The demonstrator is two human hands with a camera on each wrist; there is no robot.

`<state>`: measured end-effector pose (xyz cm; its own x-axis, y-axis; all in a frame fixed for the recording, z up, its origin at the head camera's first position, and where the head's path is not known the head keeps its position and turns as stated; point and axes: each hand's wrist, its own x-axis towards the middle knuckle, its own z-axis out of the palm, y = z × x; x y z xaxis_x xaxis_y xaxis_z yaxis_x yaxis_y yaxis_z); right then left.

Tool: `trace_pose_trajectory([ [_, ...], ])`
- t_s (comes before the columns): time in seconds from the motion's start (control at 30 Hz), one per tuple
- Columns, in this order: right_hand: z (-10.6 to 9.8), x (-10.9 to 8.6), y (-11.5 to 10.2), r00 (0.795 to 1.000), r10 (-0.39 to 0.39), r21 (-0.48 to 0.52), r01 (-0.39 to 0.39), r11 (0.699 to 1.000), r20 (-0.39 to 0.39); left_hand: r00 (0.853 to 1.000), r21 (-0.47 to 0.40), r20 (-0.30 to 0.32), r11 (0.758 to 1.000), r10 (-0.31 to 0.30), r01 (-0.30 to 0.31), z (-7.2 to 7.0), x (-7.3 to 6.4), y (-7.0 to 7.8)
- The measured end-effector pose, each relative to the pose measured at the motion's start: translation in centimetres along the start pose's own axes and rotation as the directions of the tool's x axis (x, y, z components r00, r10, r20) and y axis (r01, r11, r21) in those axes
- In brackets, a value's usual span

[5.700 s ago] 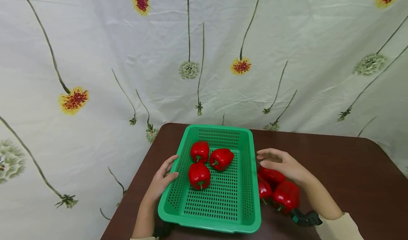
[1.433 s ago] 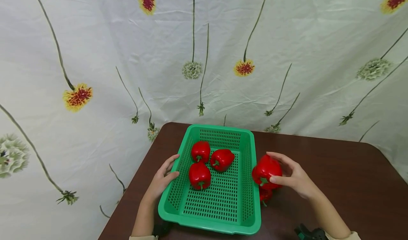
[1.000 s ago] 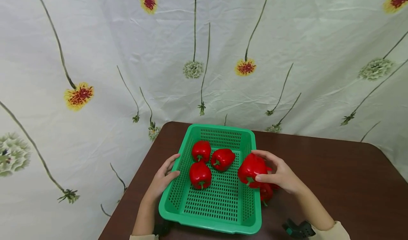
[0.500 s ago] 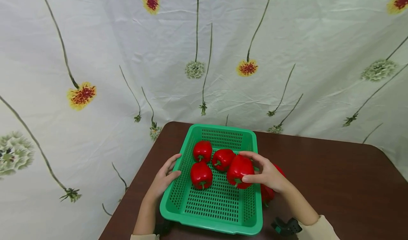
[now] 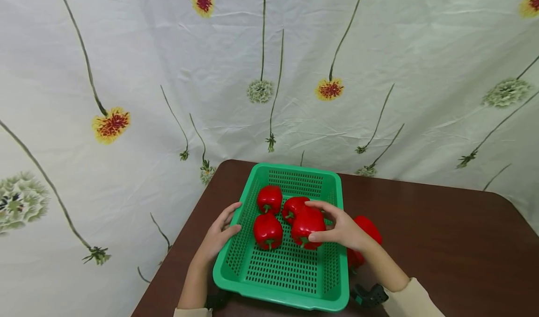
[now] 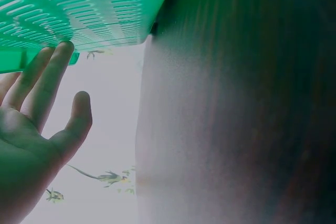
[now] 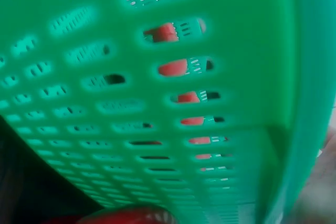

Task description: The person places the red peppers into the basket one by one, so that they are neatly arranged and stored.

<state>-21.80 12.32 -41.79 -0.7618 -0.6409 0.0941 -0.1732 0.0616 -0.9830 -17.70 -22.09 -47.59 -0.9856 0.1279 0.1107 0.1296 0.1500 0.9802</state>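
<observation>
My right hand (image 5: 338, 230) grips a red bell pepper (image 5: 307, 227) between thumb and fingers, inside the right half of the green basket (image 5: 278, 296). Behind it, partly covered, lies another bell pepper (image 5: 293, 206). Two more, a far one (image 5: 269, 198) and a near one (image 5: 268, 232), sit toward the basket's left. The fingers of my left hand (image 5: 219, 235) rest against the basket's left side, thumb at the rim; the left wrist view shows these fingers fairly straight along the slotted wall (image 6: 89, 9). In the right wrist view the basket's outer wall (image 7: 236, 77) hides the right hand.
Outside the basket's right wall, partly under my right forearm, lie red bell peppers, one farther (image 5: 369, 228) and one nearer (image 5: 354, 258). The dark brown table (image 5: 442, 233) extends right. A flower-print cloth (image 5: 294, 120) hangs behind it. A black wrist device (image 5: 369, 296) sits below my right forearm.
From over the peppers right of the basket, my right hand has picked one up and carried it left across the rim into the basket. My left hand stays at the basket's left side.
</observation>
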Motion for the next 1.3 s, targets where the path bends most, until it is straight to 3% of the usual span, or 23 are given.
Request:
trace_pose_trajectory([
  [0.57,0.7,3.0,0.8,0.997,0.041,-0.163,-0.031,0.986,0.063,1.0,-0.007,0.004,1.0,-0.012,0.012,0.0,0.0,-0.1],
  [0.8,1.0,3.5,1.0,0.992,0.103,-0.257,-0.082,0.963,0.07,1.0,0.002,0.0,1.0,-0.007,0.007,0.1,0.0,0.1],
  [1.3,1.3,4.1,1.7,0.986,0.162,-0.365,-0.138,0.921,0.036,1.0,0.006,-0.006,1.0,-0.001,0.001,0.0,0.0,0.1],
])
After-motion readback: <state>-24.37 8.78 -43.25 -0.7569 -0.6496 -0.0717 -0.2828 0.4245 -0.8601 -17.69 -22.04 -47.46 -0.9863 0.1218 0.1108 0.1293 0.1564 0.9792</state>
